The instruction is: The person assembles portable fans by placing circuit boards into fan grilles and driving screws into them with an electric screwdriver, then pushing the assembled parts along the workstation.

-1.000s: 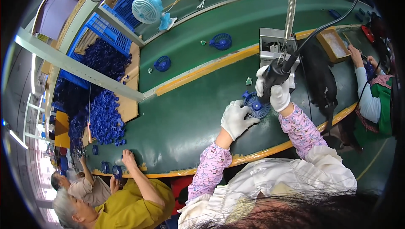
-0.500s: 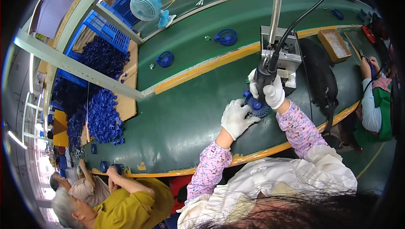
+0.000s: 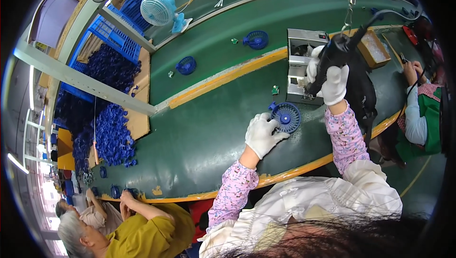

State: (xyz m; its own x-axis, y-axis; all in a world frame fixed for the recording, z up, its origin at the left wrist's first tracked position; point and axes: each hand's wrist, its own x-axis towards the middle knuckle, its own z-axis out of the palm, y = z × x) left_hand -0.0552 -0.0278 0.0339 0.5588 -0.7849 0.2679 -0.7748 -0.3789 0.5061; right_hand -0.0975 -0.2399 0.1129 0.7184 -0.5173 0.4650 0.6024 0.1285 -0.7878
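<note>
A round blue fan housing [image 3: 287, 118] with a spoked grille lies flat on the green work surface. My left hand [image 3: 261, 135], in a white glove, steadies it at its left rim, fingers and thumb curved against the edge. In its white glove, my right hand [image 3: 334, 86] is wrapped around a black electric screwdriver [image 3: 331, 57], which hangs from a coiled spring. The screwdriver leans with its lower end at the front of a silver metal box [image 3: 304, 38], likely a screw feeder. A small green circuit board [image 3: 275, 90] lies just beyond the housing.
Blue housings [image 3: 186, 65] and small boards lie on the belt [image 3: 213, 44] past a yellow-edged divider. Blue parts [image 3: 114, 134] are heaped at left. A black bag-like thing [image 3: 368, 91] and a cardboard box [image 3: 373, 49] stand right. Co-workers sit at both sides.
My right hand has lifted the screwdriver off the blue housing and carried it right to the silver box. The housing and circuit board are now uncovered. My left hand has barely moved.
</note>
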